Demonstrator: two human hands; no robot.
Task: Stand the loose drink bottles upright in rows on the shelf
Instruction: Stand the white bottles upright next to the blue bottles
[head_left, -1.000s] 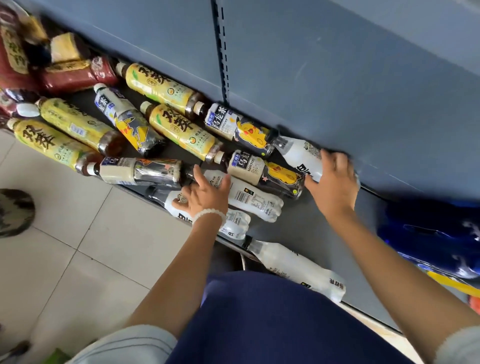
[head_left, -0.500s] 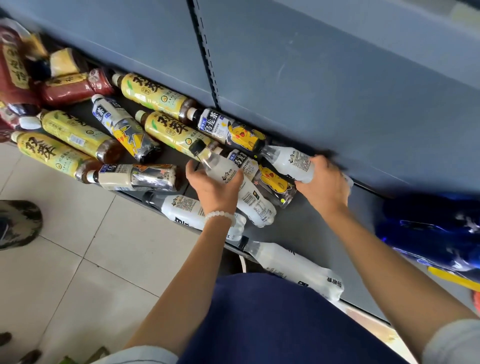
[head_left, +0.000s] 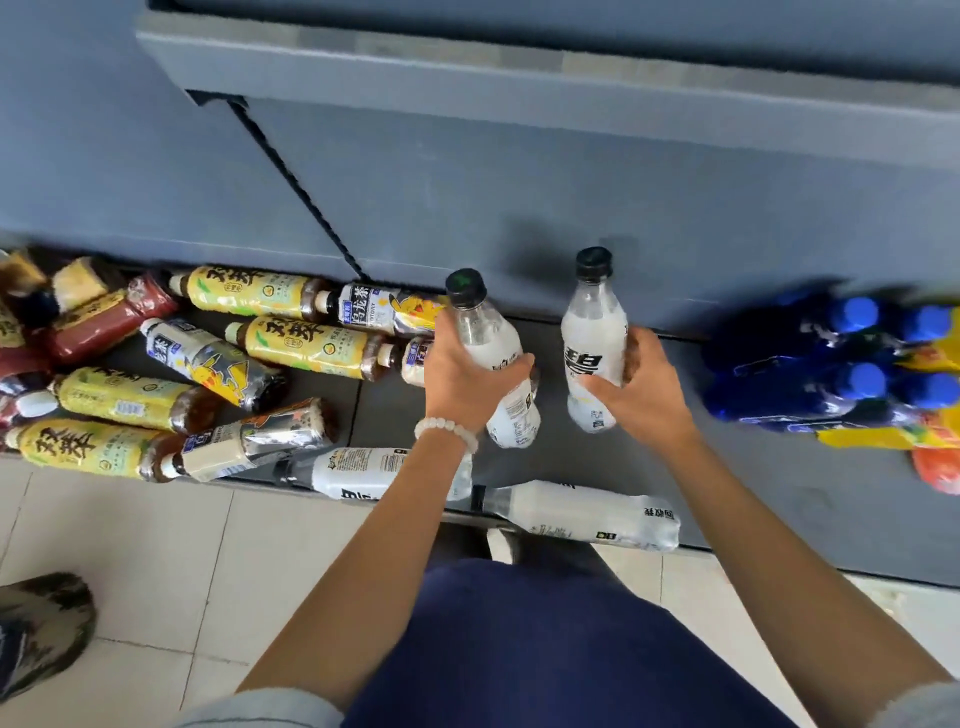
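My left hand (head_left: 467, 382) grips a white, black-capped bottle (head_left: 485, 332) around its middle and holds it nearly upright over the dark shelf (head_left: 779, 483). My right hand (head_left: 631, 387) grips a second white bottle (head_left: 595, 338) the same way, just to the right. Two more white bottles lie flat at the shelf's front edge, one (head_left: 358, 470) under my left forearm and one (head_left: 582, 514) between my arms. Several yellow-label tea bottles (head_left: 306, 345) and silver-label bottles (head_left: 208, 364) lie scattered on the shelf's left part.
Blue-capped dark blue bottles (head_left: 831, 364) stand at the shelf's right, with yellow and orange packaging (head_left: 930, 457) beside them. Red packs (head_left: 98, 325) lie far left. The grey back panel (head_left: 519, 197) rises behind. A shoe (head_left: 41, 623) rests on the tiled floor, lower left.
Both hands have lifted their white bottles off the shelf and turned them from lying to nearly upright. The camera view has shifted right and up.
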